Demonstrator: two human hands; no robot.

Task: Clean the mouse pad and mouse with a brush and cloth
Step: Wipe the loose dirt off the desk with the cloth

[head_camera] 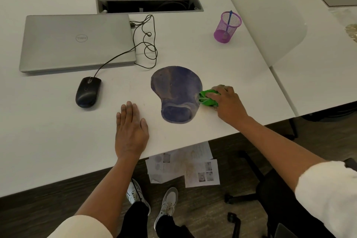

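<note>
— Right hand [228,102] of mine is curled round a green cloth [208,98], bunched up and pressed to the desk [58,141] just beside the mouse pad's [176,92] right edge.

— And your other hand?

— Left hand [131,129] lies flat on the desk, fingers straight and together, holding nothing, a little to the left of the mouse pad's near end.

— Where is the mouse?

— Black mouse [87,92] sits well to the left of the mouse pad, its cable [148,48] looping behind the pad toward the closed laptop [77,42].

— Any brush?

— A purple mesh cup [228,27] stands beyond the mouse pad to the right, with a blue stick in it; I cannot tell whether that is the brush.
</note>
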